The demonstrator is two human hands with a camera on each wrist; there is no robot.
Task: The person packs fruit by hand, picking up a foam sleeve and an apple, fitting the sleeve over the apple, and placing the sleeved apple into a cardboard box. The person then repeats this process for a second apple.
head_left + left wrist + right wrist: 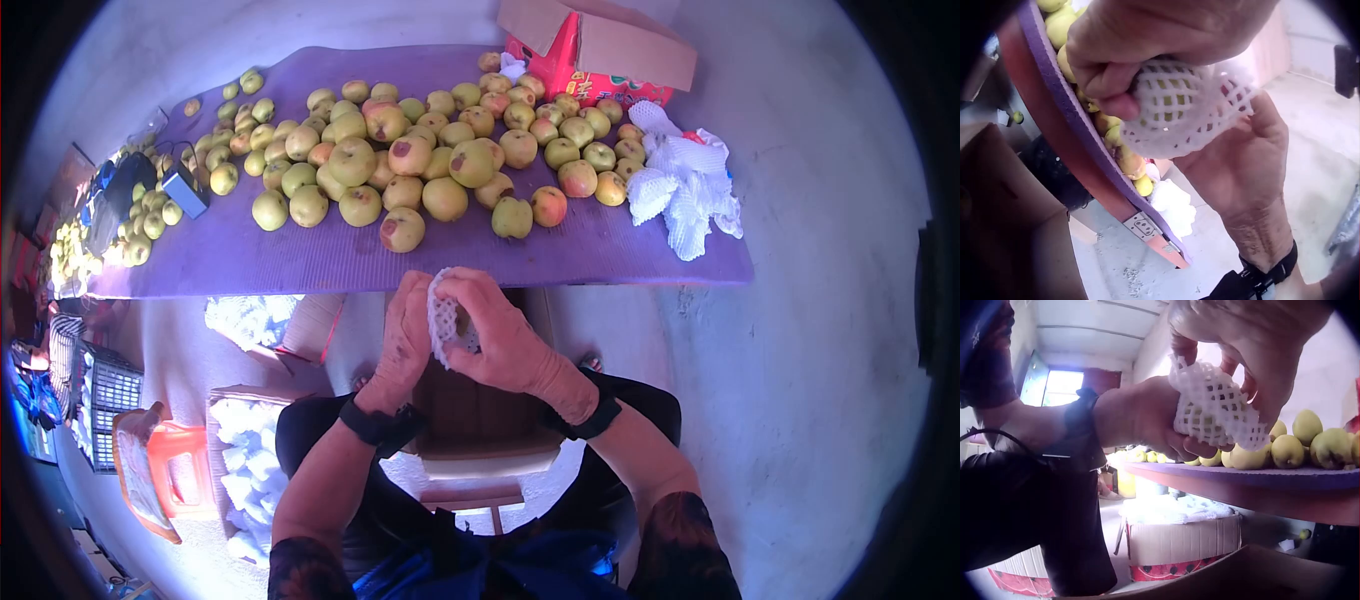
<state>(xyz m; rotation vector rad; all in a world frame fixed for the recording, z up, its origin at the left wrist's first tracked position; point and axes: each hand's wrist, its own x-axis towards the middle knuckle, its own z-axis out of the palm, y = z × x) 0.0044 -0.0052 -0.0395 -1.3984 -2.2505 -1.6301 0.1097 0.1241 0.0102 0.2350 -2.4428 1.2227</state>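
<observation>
A white foam net is held between both hands, in front of the table's near edge. Through its mesh in the left wrist view a green fruit shows. My left hand grips the net and fruit from the left, fingers curled round them in the left wrist view. My right hand pinches the net's edge from the right, thumb below and fingers above. In the right wrist view, the net covers the fruit between the hands. Many yellow-green apples, some with brown spots, lie on the purple table.
White foam nets are piled at the table's right, with a red carton behind. An open box stands between the knees. More boxes of white nets, a red stool and a black crate are at the left.
</observation>
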